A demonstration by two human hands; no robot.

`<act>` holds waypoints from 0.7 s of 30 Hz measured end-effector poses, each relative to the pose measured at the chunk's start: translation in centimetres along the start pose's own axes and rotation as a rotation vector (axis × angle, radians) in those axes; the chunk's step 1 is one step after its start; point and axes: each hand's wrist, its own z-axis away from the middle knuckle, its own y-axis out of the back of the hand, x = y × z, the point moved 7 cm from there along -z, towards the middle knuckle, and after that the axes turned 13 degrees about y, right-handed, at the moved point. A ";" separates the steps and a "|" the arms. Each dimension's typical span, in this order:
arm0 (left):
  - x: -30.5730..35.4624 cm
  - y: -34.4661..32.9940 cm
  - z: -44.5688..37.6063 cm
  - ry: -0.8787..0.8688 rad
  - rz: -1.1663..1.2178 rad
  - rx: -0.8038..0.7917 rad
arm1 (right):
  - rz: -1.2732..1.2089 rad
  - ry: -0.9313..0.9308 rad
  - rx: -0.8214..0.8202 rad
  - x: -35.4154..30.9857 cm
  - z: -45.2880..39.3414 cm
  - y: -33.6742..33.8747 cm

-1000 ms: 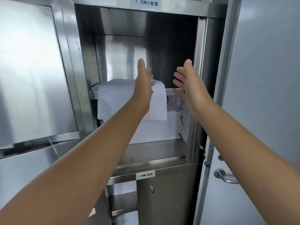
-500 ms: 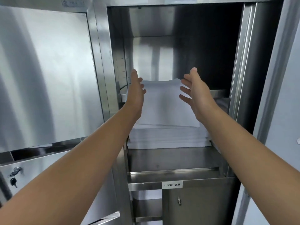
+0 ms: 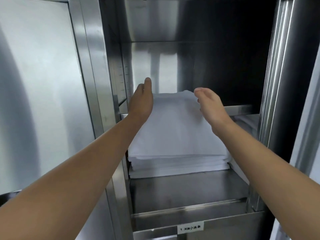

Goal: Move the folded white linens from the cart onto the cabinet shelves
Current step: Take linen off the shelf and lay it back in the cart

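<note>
Head view, single frame, items as follows.

Label (image 3: 190,227): small white rectangle with black print, fixed to the front lip of the shelf (image 3: 187,191). It reads roughly "1.35M" followed by Chinese characters too blurred to read with certainty.

Cabinet (image 3: 97,84): brushed stainless steel, with streaked reflections on the panels. Square-edged uprights frame an open bay; the back wall is mirror-like at left and falls to dark shadow at right.

Door (image 3: 34,101): flat steel panel to the left of the bay, smooth with a soft sheen.

Shelf: flat steel plate, dull and lightly smudged, with a folded front lip. Its front part lies bare.

Upper ledge (image 3: 242,108): narrow steel strip crossing the bay behind the linens, toward the right upright.

Linens (image 3: 173,132): stack of folded white cloth, matte and soft, rectangular, with layered edges showing along the front. The stack sits on the shelf against the left upright, set back from the front lip. More white cloth shows at the right rear corner of the shelf, partly hidden.

Left hand (image 3: 141,104): at the stack's rear left corner, edge-on, fingers straight and together, thumb up. Whether it touches the cloth cannot be told.

Right hand (image 3: 210,106): over the stack's rear right part, fingers loosely bent and slightly spread, gripping nothing.
</note>
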 end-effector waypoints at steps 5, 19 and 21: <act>-0.2 -1.7 -2.5 -0.123 -0.602 0.024 | 0.176 0.053 -0.042 2.0 -3.5 -0.6; -2.8 -1.6 -13.5 0.201 -0.982 0.196 | 0.818 -0.076 -0.328 7.1 -12.4 -1.5; -3.1 -1.6 -14.4 0.232 -1.000 0.213 | 0.831 -0.150 -0.360 7.8 -13.1 -1.6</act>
